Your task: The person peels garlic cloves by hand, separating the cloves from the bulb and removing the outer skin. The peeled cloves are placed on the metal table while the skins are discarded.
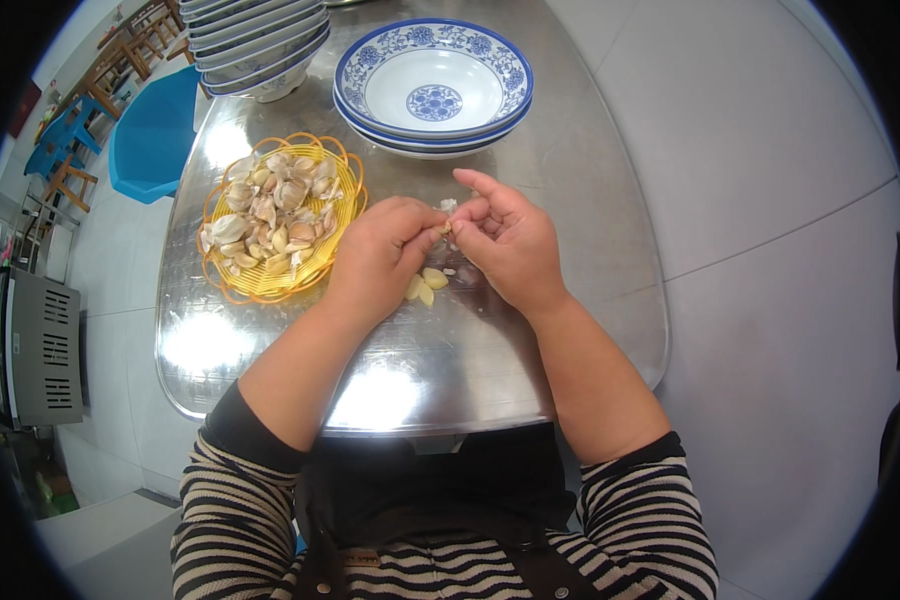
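Between the fingertips of both hands is a small garlic clove [443,228], mostly covered by the fingers. My left hand [387,247] pinches it from the left with thumb and forefinger. From the right, my right hand [508,240] meets it with thumb and fingertip, one finger raised. Several peeled garlic cloves [427,286] lie on the metal table just below the hands, with bits of garlic skin [448,204] around. Left of my left hand stands a yellow woven basket [316,271] with an orange looped rim, holding garlic bulbs [291,193] and loose cloves [298,234].
Beyond the hands, a short stack of blue-and-white patterned bowls [390,90] sits on the metal table [600,300]. A taller bowl stack [259,56] rises at the far left. Past the table's left edge is a blue plastic chair [150,139]; a grey metal appliance [45,345] stands further left.
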Demonstrator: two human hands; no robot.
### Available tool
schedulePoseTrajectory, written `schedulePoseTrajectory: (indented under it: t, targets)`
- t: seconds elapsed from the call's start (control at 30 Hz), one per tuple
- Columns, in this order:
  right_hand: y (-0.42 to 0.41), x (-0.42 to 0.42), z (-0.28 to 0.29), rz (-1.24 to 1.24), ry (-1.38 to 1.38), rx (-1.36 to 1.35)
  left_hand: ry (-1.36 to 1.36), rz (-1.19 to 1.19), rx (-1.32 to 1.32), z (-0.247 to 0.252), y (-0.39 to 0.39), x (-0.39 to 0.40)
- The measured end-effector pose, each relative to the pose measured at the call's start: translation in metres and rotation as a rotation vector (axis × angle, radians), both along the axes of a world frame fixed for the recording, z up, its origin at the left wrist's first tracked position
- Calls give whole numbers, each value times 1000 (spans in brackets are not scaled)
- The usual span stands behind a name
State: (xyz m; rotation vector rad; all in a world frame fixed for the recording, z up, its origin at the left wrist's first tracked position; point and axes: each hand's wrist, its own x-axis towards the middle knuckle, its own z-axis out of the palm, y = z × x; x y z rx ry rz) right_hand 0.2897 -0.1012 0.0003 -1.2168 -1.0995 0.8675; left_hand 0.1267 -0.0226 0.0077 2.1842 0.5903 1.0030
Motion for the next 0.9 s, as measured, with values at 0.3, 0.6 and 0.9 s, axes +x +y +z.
schedulePoseTrajectory:
  t: [0.3, 0.6, 0.9]
  targets:
    - [2, -2, -1, 17, 104, -6, 38, 10, -70, 1, -2, 0]
    - [1, -5, 2, 58, 125, -24, 4, -38, -78, -4, -5, 0]
    - [-1, -9, 3, 0, -6, -13, -342, -282, -1001, -15, -3, 2]
